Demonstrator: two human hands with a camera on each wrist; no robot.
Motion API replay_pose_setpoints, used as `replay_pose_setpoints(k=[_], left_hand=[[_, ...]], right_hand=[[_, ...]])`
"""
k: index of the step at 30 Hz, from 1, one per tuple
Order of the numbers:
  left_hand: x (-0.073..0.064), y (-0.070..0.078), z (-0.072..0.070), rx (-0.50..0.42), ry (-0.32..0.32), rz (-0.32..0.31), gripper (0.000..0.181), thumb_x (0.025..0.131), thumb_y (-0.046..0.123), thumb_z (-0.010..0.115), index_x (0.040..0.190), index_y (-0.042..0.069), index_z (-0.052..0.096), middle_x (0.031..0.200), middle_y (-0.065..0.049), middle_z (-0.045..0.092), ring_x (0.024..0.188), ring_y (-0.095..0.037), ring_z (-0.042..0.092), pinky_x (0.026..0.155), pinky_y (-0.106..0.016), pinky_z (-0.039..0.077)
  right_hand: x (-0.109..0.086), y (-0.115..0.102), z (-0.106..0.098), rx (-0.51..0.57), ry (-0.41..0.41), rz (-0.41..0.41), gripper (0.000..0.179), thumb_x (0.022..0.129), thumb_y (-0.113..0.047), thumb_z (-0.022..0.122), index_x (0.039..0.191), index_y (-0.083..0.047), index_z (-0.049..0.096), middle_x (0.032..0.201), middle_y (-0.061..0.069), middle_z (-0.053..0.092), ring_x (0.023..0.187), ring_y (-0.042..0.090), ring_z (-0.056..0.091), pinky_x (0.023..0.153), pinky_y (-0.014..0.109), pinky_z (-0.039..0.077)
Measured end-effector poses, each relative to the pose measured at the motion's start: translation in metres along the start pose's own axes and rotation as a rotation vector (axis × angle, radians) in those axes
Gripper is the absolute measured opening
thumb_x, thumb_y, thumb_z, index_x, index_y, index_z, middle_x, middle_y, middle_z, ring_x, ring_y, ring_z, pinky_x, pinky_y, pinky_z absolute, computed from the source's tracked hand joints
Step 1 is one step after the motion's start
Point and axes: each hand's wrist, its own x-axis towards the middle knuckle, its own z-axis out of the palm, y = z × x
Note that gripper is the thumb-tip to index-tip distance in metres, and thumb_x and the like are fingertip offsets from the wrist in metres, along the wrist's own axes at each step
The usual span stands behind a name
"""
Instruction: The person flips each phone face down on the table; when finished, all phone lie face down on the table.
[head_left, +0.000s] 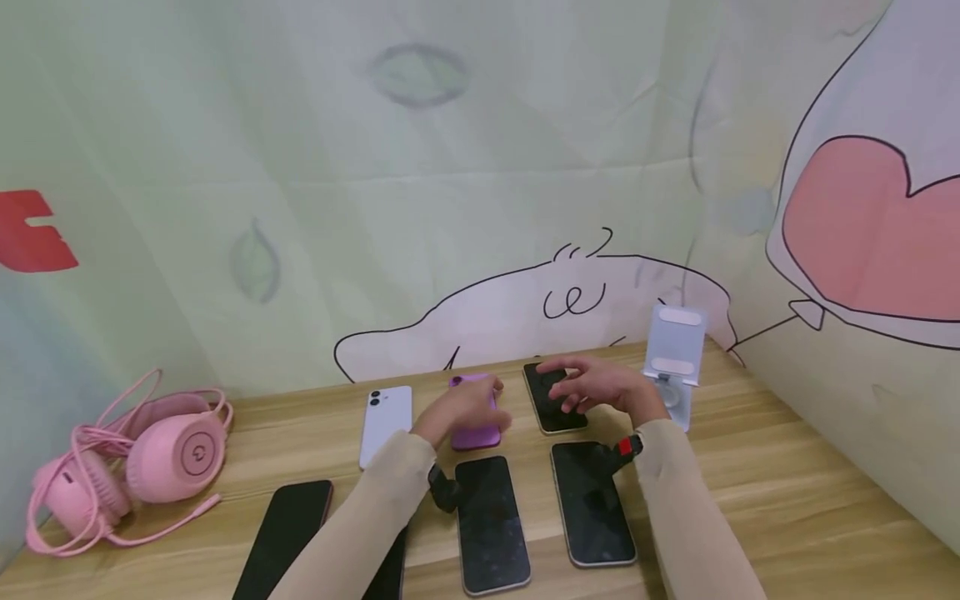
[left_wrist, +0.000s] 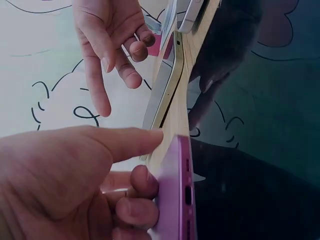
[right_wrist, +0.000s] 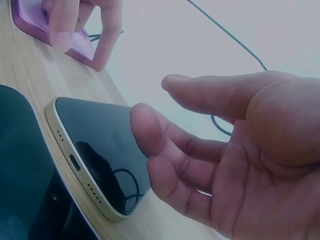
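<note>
My left hand (head_left: 467, 408) is over a purple phone (head_left: 477, 438) that lies back up on the table. In the left wrist view its thumb is stretched out and the other fingers bend loosely beside the purple phone (left_wrist: 172, 200); whether they touch it I cannot tell. To the right, my right hand (head_left: 606, 387) hovers with loosely bent fingers above a black-screened phone (head_left: 542, 393). That phone's pale gold edge and port show in the right wrist view, and nothing is between the fingers of the right hand (right_wrist: 235, 150).
A lilac phone (head_left: 386, 423) lies left of the purple one. Closer in are more dark-screened phones (head_left: 491, 525), (head_left: 592, 508) and a large black one (head_left: 288, 529). Pink headphones (head_left: 172, 454) sit at the left, a light blue phone stand (head_left: 675, 342) at the back right. A printed cloth (head_left: 375, 208) hangs behind.
</note>
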Motion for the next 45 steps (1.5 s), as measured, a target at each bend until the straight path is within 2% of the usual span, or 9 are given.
replay_pose_setpoints(k=[5,14,16,19,23,27,35,42,45], left_hand=[[0.002,0.005,0.004,-0.027,-0.037,0.02,0.06,0.093,0.033,0.069,0.142,0.005,0.049,0.137,-0.017,0.058,0.118,-0.028,0.057,0.103,-0.048,0.044],[0.007,0.013,0.014,-0.056,-0.034,0.049,0.064,0.092,0.032,0.07,0.146,0.006,0.048,0.142,-0.014,0.055,0.113,-0.025,0.059,0.104,-0.048,0.044],[0.008,0.015,0.016,-0.06,-0.024,0.045,0.066,0.093,0.034,0.069,0.148,0.007,0.045,0.139,-0.014,0.058,0.111,-0.025,0.061,0.102,-0.046,0.045],[0.008,0.019,0.018,-0.062,-0.011,0.038,0.068,0.094,0.037,0.068,0.151,0.01,0.041,0.115,-0.012,0.067,0.097,-0.024,0.062,0.091,-0.043,0.05],[0.009,0.023,0.019,-0.075,-0.011,0.039,0.069,0.095,0.04,0.066,0.152,0.014,0.039,0.086,-0.006,0.059,0.081,-0.022,0.059,0.076,-0.038,0.049],[0.012,0.025,0.021,-0.06,-0.008,0.054,0.067,0.094,0.042,0.066,0.151,0.016,0.041,0.104,-0.008,0.066,0.09,-0.024,0.059,0.085,-0.043,0.051],[0.015,0.026,0.024,-0.024,0.0,0.065,0.066,0.095,0.044,0.065,0.15,0.016,0.042,0.081,-0.003,0.058,0.084,-0.024,0.059,0.077,-0.039,0.049],[0.016,0.027,0.025,-0.023,0.009,0.047,0.066,0.094,0.045,0.066,0.15,0.018,0.043,0.101,-0.007,0.066,0.089,-0.025,0.058,0.082,-0.041,0.049],[0.017,0.028,0.025,-0.017,0.009,0.053,0.066,0.094,0.045,0.065,0.15,0.018,0.044,0.099,-0.008,0.066,0.088,-0.024,0.058,0.08,-0.04,0.049]], right_hand=[[-0.002,0.001,-0.001,-0.001,0.02,0.02,0.049,0.1,-0.011,0.059,0.148,-0.007,0.046,0.12,0.024,0.062,0.082,0.023,0.064,0.075,0.034,0.052],[-0.003,0.011,0.0,-0.004,0.088,0.091,0.045,0.1,-0.008,0.058,0.144,-0.009,0.051,0.114,0.019,0.066,0.08,0.021,0.065,0.073,0.033,0.053],[-0.002,0.013,0.001,-0.005,0.087,0.095,0.045,0.1,-0.008,0.058,0.144,-0.008,0.051,0.111,0.017,0.065,0.08,0.02,0.064,0.072,0.032,0.053],[-0.001,0.014,-0.001,-0.036,0.095,0.103,0.046,0.099,-0.007,0.058,0.144,-0.008,0.051,0.102,0.015,0.064,0.078,0.02,0.062,0.07,0.031,0.053],[0.0,0.014,-0.005,-0.073,0.107,0.12,0.046,0.099,-0.006,0.056,0.144,-0.008,0.051,0.09,0.012,0.061,0.075,0.021,0.058,0.069,0.031,0.052],[-0.001,0.013,-0.008,-0.086,0.108,0.133,0.046,0.099,-0.006,0.055,0.144,-0.008,0.051,0.092,0.012,0.061,0.078,0.022,0.058,0.071,0.032,0.052],[-0.002,0.015,-0.011,-0.099,0.129,0.169,0.047,0.099,-0.005,0.052,0.145,-0.01,0.05,0.093,0.013,0.061,0.078,0.023,0.058,0.073,0.032,0.05],[-0.003,0.017,-0.013,-0.094,0.138,0.181,0.046,0.1,-0.006,0.052,0.146,-0.01,0.05,0.096,0.013,0.063,0.078,0.022,0.059,0.071,0.031,0.051],[-0.005,0.014,-0.013,-0.066,0.154,0.22,0.045,0.1,-0.006,0.051,0.145,-0.01,0.05,0.095,0.012,0.063,0.076,0.02,0.06,0.072,0.031,0.05]])
